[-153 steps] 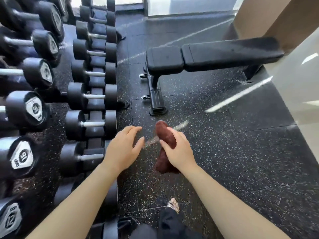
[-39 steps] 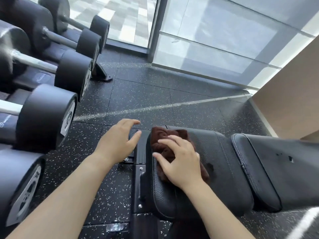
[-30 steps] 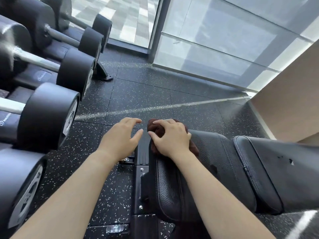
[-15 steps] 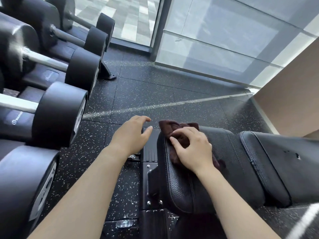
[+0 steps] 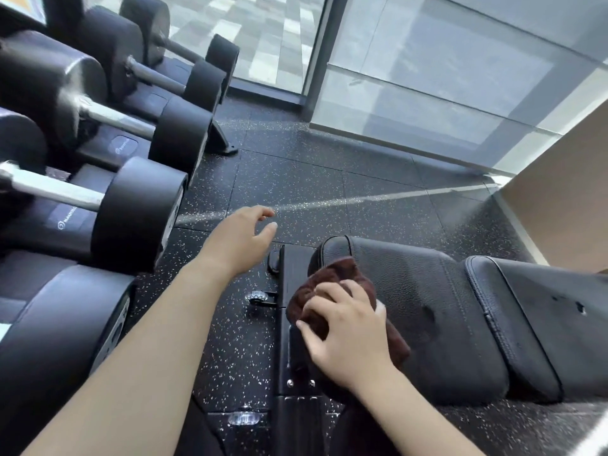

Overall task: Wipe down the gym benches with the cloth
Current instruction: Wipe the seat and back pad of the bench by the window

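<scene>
A black padded gym bench (image 5: 424,297) stretches from the centre to the right edge, its seat pad nearest me and its long back pad (image 5: 552,324) beyond a narrow gap. My right hand (image 5: 345,334) presses a bunched dark brown cloth (image 5: 332,274) onto the left end of the seat pad. A damp-looking patch shows on the pad right of the cloth. My left hand (image 5: 240,241) hovers in the air left of the bench end, fingers apart and holding nothing.
A rack of heavy black dumbbells (image 5: 138,209) lines the left side, close to my left arm. The bench's black metal foot with small wheels (image 5: 260,296) lies below the seat end. Speckled rubber floor (image 5: 312,179) runs to a glass wall (image 5: 427,67); a beige wall (image 5: 566,192) stands at right.
My right hand has dragged the cloth from the far edge of the seat pad back toward me along its left end. My left hand has stayed hovering.
</scene>
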